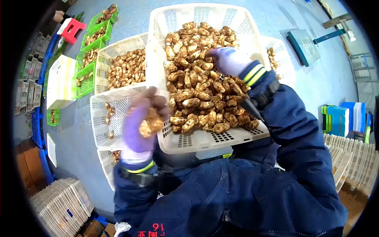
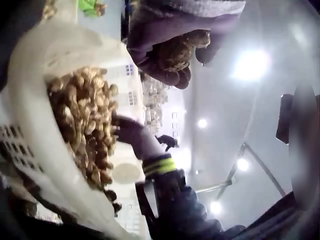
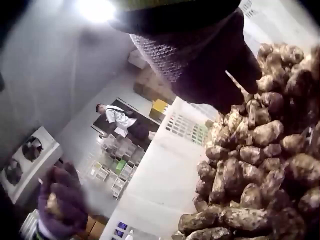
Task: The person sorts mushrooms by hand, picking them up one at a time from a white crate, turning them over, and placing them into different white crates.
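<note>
Brown knobbly tubers [image 1: 197, 83] fill a large white perforated crate [image 1: 205, 147] in front of the person. The gloved left hand [image 1: 143, 118] is blurred beside the crate's left wall, its fingers curled round several tubers [image 1: 151, 123]; the left wrist view shows the same hand [image 2: 175, 45] gripping them [image 2: 176, 54]. Over the upper right of the pile, the gloved right hand [image 1: 229, 60] touches the tubers with its fingertips. In the right wrist view that hand [image 3: 215, 65] is dark against the pile [image 3: 250, 175], and whether it holds any is hidden.
Left of the large crate stand a white crate of tubers [image 1: 127, 71] and another with a few [image 1: 112, 118]. Green baskets [image 1: 85, 81] line the far left; a red stool [image 1: 72, 31] is near them. A blue platform scale [image 1: 304, 47] stands at right. Another person [image 3: 120, 119] is in the background.
</note>
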